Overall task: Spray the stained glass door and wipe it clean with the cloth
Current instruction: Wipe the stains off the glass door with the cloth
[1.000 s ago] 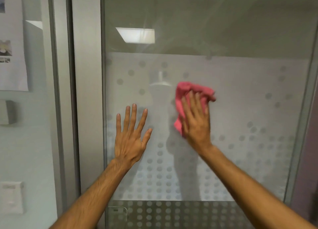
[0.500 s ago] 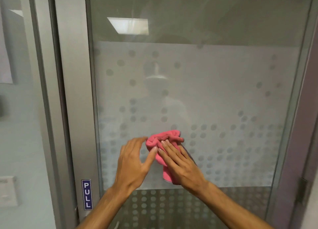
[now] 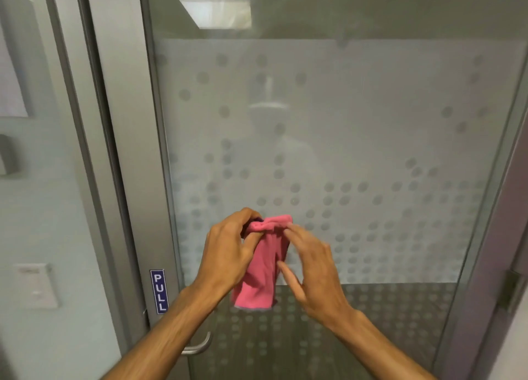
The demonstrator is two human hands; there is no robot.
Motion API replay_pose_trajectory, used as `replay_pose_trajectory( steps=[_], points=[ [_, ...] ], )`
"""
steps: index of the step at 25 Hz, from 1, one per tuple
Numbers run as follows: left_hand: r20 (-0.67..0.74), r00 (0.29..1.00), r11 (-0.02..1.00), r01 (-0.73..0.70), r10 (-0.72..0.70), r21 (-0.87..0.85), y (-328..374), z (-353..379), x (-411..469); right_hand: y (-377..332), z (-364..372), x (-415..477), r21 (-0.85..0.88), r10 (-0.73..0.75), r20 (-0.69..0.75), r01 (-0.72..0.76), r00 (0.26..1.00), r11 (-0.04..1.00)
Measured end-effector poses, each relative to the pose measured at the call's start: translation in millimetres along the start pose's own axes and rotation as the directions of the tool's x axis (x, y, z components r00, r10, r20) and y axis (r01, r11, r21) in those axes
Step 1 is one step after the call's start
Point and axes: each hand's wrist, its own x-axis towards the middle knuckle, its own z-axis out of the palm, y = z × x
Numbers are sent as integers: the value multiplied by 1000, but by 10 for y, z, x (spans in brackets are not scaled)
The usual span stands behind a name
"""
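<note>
The glass door [image 3: 343,122] fills the view, with a frosted band patterned in grey dots and a faint reflection of a person. A pink cloth [image 3: 263,265] hangs in front of the lower part of the frosted band. My left hand [image 3: 228,251] pinches its bunched top edge. My right hand [image 3: 317,271] is just right of the cloth, slightly blurred, fingers spread; its fingertips brush the cloth's top corner and side without closing on it. No spray bottle is in view.
The door's metal frame [image 3: 125,151] runs down the left with a blue PULL label [image 3: 159,291] and a curved metal handle [image 3: 197,348] below it. A switch plate [image 3: 35,285] sits on the left wall. The hinge-side frame [image 3: 491,237] rises at the right.
Both hands came down from the upper frosted band to its lower edge. The cloth passed from under my right palm into my left hand's pinch and now hangs unfolded.
</note>
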Motion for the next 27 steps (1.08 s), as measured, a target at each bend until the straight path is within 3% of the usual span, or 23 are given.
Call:
replay_pose_trajectory(
  steps=[1, 3, 7, 10, 12, 14, 18, 21, 27],
  points=[
    [23, 1000, 1000, -4, 4, 29, 22, -26, -21, -18, -21, 32, 71, 93, -29, -91, 995, 993],
    [72, 997, 998, -23, 18, 60, 66, -86, -70, -35, -81, 162, 182, 219, 65, -227, 974, 957],
    [51, 998, 999, 32, -34, 39, 111, -236, -252, 101, -144, 373, 446, 230, 344, -374, 910, 813],
    [-36, 987, 985, 162, -160, 67, 81, -316, -440, 111, -96, 341, 689, 243, 427, -488, 871, 537],
    [-105, 960, 963, 265, -259, 47, 77, -331, -559, 94, -43, 272, 781, 272, 498, -562, 823, 273],
    [-151, 932, 942, 337, -330, 16, 96, -333, -652, 79, 50, 146, 743, 227, 641, -667, 733, 58],
    [-175, 886, 900, 436, -429, 2, 171, -303, -858, -3, 248, -254, 558, 12, 830, -829, 558, -36],
    [-229, 839, 863, 505, -494, -12, 239, -363, -999, -165, 357, -426, 497, -108, 855, -861, 507, -107],
    [-291, 693, 746, 651, -659, -141, 217, -734, -1431, -502, 460, -530, 438, -133, 881, -888, 455, -142]
  ],
)
